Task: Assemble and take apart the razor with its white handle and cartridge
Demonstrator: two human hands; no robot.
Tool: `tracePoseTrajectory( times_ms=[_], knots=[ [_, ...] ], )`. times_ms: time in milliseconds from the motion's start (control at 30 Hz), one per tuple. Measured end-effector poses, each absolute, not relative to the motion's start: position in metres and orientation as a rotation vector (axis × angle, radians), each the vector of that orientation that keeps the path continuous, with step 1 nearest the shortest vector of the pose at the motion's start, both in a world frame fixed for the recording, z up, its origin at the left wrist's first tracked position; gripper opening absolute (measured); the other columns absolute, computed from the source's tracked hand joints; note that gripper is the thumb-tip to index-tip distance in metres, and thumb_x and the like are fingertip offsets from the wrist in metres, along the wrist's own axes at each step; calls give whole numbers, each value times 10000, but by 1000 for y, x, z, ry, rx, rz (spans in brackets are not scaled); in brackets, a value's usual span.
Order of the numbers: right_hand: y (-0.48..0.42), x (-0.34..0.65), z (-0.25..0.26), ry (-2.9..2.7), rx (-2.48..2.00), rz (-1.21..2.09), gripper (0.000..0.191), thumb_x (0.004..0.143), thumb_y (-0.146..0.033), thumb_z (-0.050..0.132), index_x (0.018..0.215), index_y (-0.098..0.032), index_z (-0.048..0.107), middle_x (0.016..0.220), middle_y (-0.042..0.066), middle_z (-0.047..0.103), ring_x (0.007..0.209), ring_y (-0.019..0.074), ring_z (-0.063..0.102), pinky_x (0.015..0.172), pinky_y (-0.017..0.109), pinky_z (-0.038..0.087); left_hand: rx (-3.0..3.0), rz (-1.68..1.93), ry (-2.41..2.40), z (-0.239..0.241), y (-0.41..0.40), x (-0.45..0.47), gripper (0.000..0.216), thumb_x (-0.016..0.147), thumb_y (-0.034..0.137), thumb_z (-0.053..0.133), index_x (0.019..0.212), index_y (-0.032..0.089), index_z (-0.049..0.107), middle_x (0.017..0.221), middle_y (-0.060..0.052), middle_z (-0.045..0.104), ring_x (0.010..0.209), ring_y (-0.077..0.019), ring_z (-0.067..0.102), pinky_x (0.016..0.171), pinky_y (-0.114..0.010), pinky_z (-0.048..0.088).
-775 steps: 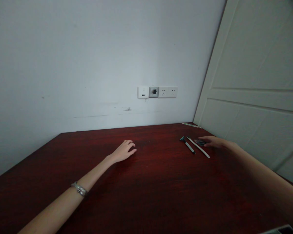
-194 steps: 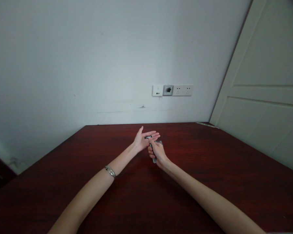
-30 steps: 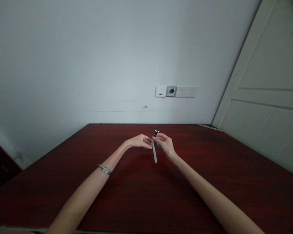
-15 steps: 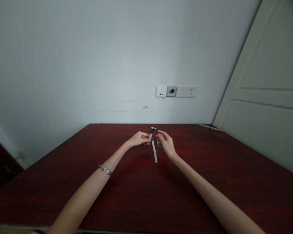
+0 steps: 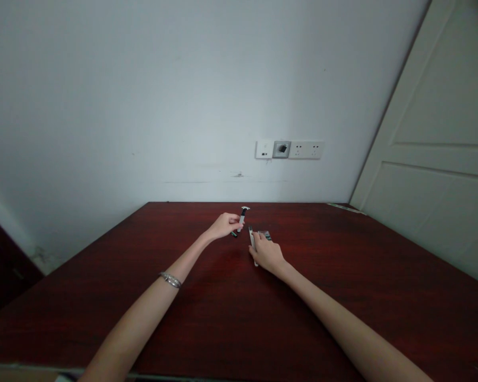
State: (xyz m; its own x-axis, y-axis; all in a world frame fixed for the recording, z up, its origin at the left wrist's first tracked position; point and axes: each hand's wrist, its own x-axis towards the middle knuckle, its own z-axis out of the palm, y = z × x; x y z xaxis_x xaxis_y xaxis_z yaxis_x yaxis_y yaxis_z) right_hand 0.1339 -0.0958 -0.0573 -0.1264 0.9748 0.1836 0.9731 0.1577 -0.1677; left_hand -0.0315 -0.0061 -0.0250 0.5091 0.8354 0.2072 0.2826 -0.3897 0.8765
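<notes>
One razor (image 5: 241, 222) stands nearly upright, pinched in the left hand (image 5: 223, 226); the right hand (image 5: 269, 254) lies over the pale strip (image 5: 252, 239), its grip unclear to me, near a clear case (image 5: 267, 235).

A dark red table (image 5: 207, 318) meets a scuffed white wall (image 5: 143, 95) with power sockets (image 5: 306, 149) in what looks like a home.

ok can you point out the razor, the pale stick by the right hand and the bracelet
Razor (image 5: 241, 219): head view, on the upper part of its handle
Pale stick (image 5: 252, 239): head view, on the bare stretch below its dark end
Bracelet (image 5: 170, 279): head view, middle of its visible band
</notes>
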Motion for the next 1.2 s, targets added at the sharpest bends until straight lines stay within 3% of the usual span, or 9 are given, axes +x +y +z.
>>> tracePoseTrajectory(
  times_ms=[400, 533, 767, 900, 1200],
  knots=[
    [-91, 136, -61, -2174, -1840, 67, 478, 816, -264, 419, 1277, -143, 384, 947, 159, 642, 861, 288, 624, 690, 370, 446, 2038, 872, 907, -27, -9, -34, 175, 729, 187, 595, 871, 91, 633, 867, -84, 682, 794, -164, 635, 741, -285, 496],
    [-81, 147, -57, -2041, -1633, 158, 541, 799, -231, 437, 1329, -157, 356, 920, 117, 644, 821, 233, 619, 724, 333, 445, 1972, 872, 902, -27, -8, -35, 152, 744, 197, 576, 856, 96, 597, 819, -78, 669, 746, -153, 630, 689, -280, 503],
    [-59, 170, -53, -1739, -1274, 169, 468, 830, -220, 383, 1286, -126, 439, 886, 79, 600, 760, 178, 573, 780, 335, 450, 2055, 874, 869, -31, -6, -40, 148, 753, 219, 565, 859, 119, 535, 824, -65, 636, 773, -153, 624, 693, -270, 495],
    [-57, 184, -39, -1726, -1196, 74, 425, 861, -199, 336, 1256, -150, 484, 871, 69, 554, 708, 160, 545, 738, 310, 454, 2210, 873, 857, -34, -5, -43, 196, 777, 222, 535, 951, 141, 497, 874, -51, 620, 823, -149, 616, 736, -264, 480],
    [-71, 203, -7, -1988, -1184, -414, 536, 843, -41, 302, 1291, -266, 490, 1019, 86, 529, 940, 180, 502, 860, 329, 371, 2461, 805, 1056, -26, -14, -45, 272, 813, 213, 474, 1084, 188, 458, 771, -8, 601, 696, -141, 589, 693, -249, 453]
  ],
)
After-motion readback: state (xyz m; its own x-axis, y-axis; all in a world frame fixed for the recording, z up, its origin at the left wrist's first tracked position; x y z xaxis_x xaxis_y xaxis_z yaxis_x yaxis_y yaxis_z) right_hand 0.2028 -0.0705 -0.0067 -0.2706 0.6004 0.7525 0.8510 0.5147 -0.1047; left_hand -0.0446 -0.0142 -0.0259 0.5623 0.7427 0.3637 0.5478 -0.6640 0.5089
